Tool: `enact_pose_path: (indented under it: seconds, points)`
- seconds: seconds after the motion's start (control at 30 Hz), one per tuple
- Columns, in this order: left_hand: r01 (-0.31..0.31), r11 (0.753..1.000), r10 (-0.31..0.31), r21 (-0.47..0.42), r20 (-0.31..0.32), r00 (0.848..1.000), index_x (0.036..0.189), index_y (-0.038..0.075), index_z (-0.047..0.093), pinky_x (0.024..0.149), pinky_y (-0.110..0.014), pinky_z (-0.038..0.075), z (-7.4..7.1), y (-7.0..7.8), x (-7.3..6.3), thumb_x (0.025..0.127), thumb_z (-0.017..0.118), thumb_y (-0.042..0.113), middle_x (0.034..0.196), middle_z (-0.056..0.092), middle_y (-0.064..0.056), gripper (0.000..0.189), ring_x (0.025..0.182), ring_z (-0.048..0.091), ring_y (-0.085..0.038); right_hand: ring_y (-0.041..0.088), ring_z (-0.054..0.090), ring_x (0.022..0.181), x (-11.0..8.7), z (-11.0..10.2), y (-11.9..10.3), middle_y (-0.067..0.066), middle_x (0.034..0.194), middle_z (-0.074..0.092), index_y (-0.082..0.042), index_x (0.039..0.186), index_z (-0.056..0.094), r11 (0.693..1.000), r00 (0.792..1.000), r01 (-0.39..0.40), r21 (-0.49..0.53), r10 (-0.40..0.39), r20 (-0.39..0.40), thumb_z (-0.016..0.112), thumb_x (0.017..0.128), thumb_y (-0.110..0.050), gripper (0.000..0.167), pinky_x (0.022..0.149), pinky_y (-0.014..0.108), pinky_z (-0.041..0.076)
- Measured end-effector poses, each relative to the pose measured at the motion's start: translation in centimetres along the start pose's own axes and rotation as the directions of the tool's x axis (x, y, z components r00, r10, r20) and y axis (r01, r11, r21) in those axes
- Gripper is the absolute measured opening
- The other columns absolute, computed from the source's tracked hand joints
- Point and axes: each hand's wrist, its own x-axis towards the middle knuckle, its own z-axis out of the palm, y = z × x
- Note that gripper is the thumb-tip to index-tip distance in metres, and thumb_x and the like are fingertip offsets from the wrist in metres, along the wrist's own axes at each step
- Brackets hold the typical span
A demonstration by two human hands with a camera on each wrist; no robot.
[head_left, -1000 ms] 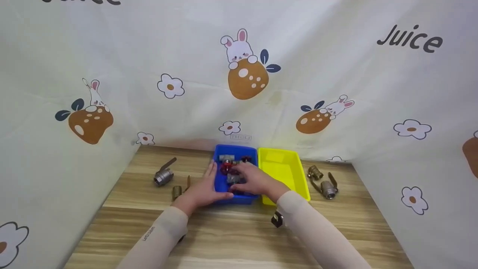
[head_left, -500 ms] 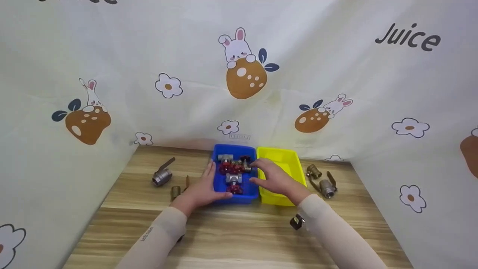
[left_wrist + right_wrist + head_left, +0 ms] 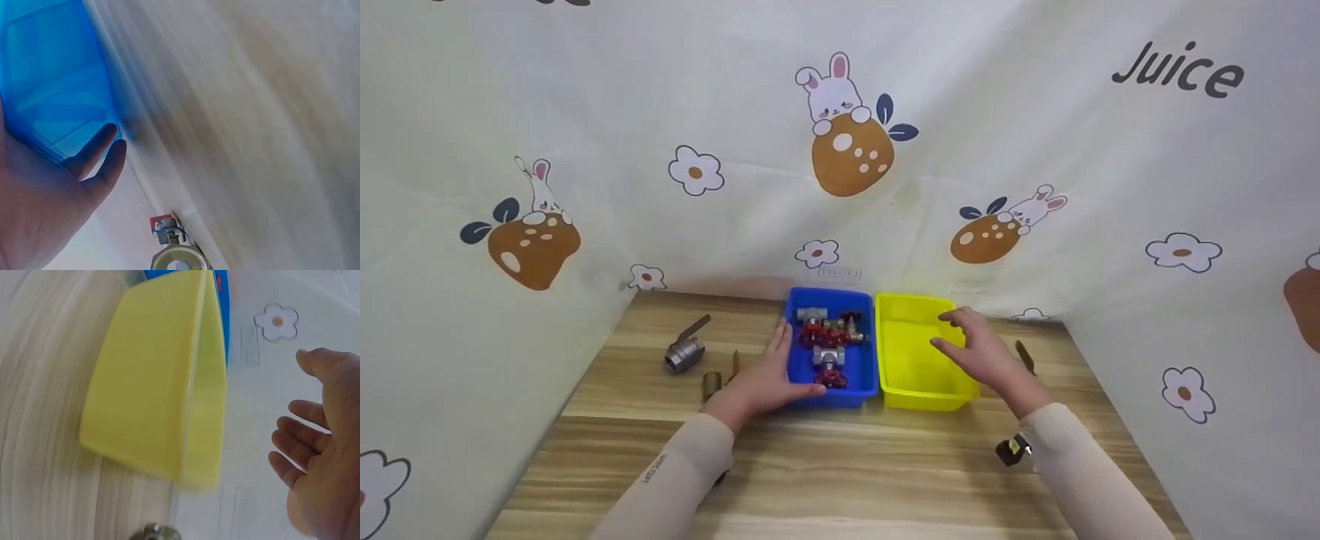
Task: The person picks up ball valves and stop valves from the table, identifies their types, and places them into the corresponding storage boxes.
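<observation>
My left hand (image 3: 754, 386) rests along the left side of the blue bin (image 3: 847, 400), fingers fairly straight and thumb over the front rim. In that bin lie several valves with red handwheels, one a grey gate valve (image 3: 829, 356) near the front. My right hand (image 3: 982, 352) hovers over the right edge of the yellow bin (image 3: 915, 360), fingers spread and nothing in them. No valves lie in the yellow bin. In the right wrist view the same hand (image 3: 320, 427) shows its loosely curved fingers beside the bin wall.
Left on the wooden table are a silver ball valve (image 3: 685, 354) with a lever and a brass valve (image 3: 712, 385). Right of the yellow bin, a valve lever (image 3: 1024, 355) shows past my hand, which hides the valves there. A printed cloth (image 3: 757, 225) stands behind.
My right hand has come out of the blue bin without a valve and moved right across the yellow bin. The left hand has stayed at the blue bin.
</observation>
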Motion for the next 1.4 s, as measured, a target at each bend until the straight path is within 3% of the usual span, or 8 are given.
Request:
enact_pose_path:
  seconds: [0.23, 0.43, 0.6, 0.93, 1.13, 1.23, 1.4]
  points:
    - [0.011, 1.000, -0.011, 0.004, 0.008, 1.000, 0.179, 0.011, 0.005, 0.125, -0.068, 0.036, -0.1, 0.1, 0.0, 0.083, 0.084, 0.077, 0.186, -0.006, -0.009, 0.140, 0.163, 0.025, -0.051, 0.046, 0.055, 0.136, -1.4, -2.5, 3.7, 0.026, 0.148, 0.055, 0.005, 0.152, 0.056, 0.984, 0.981, -0.175, 0.022, 0.176, -0.086, 0.073, 0.108, -0.033, 0.060, 0.116, 0.064, 0.047]
    - [0.012, 1.000, -0.012, 0.003, 0.005, 1.000, 0.179, 0.011, 0.005, 0.123, -0.069, 0.038, -0.1, 0.2, 0.0, 0.083, 0.084, 0.078, 0.186, -0.006, -0.009, 0.141, 0.161, 0.029, -0.052, 0.054, 0.040, 0.146, -2.3, -3.5, 5.8, 0.036, 0.155, 0.042, 0.013, 0.156, 0.044, 0.943, 0.931, -0.333, -0.006, 0.328, -0.162, 0.073, 0.107, -0.036, 0.075, 0.120, 0.069, 0.040]
    - [0.008, 1.000, -0.008, -0.003, 0.003, 1.000, 0.179, 0.012, 0.005, 0.123, -0.069, 0.039, 0.0, 0.2, -0.1, 0.082, 0.084, 0.078, 0.186, -0.006, -0.009, 0.141, 0.161, 0.030, -0.053, 0.058, 0.031, 0.151, -3.0, -3.9, 7.3, 0.040, 0.160, 0.034, 0.013, 0.157, 0.040, 0.917, 0.903, -0.399, -0.012, 0.390, -0.178, 0.073, 0.105, -0.040, 0.082, 0.123, 0.073, 0.034]
    - [0.002, 1.000, -0.002, -0.008, 0.000, 1.000, 0.179, 0.010, 0.005, 0.121, -0.069, 0.040, 0.0, 0.1, 0.0, 0.083, 0.084, 0.077, 0.186, -0.006, -0.011, 0.141, 0.159, 0.032, -0.054, 0.061, 0.034, 0.148, -3.8, -4.3, 9.6, 0.047, 0.161, 0.027, 0.019, 0.160, 0.030, 0.864, 0.856, -0.504, -0.011, 0.497, -0.145, 0.069, 0.107, -0.045, 0.093, 0.122, 0.072, 0.036]
    - [-0.007, 1.000, 0.007, -0.007, -0.006, 1.000, 0.178, 0.008, 0.006, 0.121, -0.067, 0.043, 0.0, 0.0, 0.0, 0.084, 0.084, 0.075, 0.186, -0.004, -0.014, 0.140, 0.159, 0.033, -0.054, 0.066, 0.034, 0.146, -4.0, -4.1, 10.6, 0.052, 0.157, 0.030, 0.027, 0.156, 0.028, 0.834, 0.844, -0.535, -0.136, 0.519, -0.139, 0.069, 0.105, -0.056, 0.106, 0.122, 0.073, 0.033]
    - [-0.006, 1.000, 0.006, -0.004, -0.007, 1.000, 0.178, 0.009, 0.006, 0.121, -0.067, 0.042, 0.0, 0.1, -0.1, 0.084, 0.084, 0.076, 0.186, -0.005, -0.013, 0.140, 0.159, 0.033, -0.054, 0.067, 0.025, 0.151, -4.0, -3.9, 11.0, 0.054, 0.161, 0.020, 0.028, 0.159, 0.020, 0.819, 0.831, -0.557, -0.141, 0.548, -0.097, 0.067, 0.104, -0.062, 0.115, 0.125, 0.073, 0.029]
    - [0.001, 1.000, -0.001, -0.008, -0.007, 1.000, 0.179, 0.011, 0.006, 0.121, -0.069, 0.041, -0.1, 0.1, -0.1, 0.083, 0.084, 0.078, 0.186, -0.006, -0.011, 0.140, 0.161, 0.030, -0.053, 0.066, 0.006, 0.158, -3.9, -3.7, 11.8, 0.051, 0.169, -0.005, 0.025, 0.162, -0.003, 0.786, 0.787, -0.616, -0.054, 0.617, 0.018, 0.064, 0.102, -0.071, 0.132, 0.128, 0.074, 0.019]
